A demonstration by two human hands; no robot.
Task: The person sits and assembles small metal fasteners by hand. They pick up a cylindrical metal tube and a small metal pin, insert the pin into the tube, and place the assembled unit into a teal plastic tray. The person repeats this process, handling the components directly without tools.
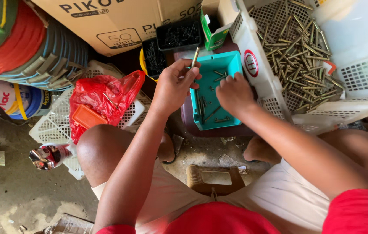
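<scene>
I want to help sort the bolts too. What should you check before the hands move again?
1. Left hand grips a bolt: ok.
2. Right hand is over the teal tray: ok.
3. Teal tray sits flat: ok.
4. White basket of bolts within reach: ok.
5. What the right hand's fingers hold: cannot tell, hidden.
6. Red bag clear of the tray: ok.
</scene>
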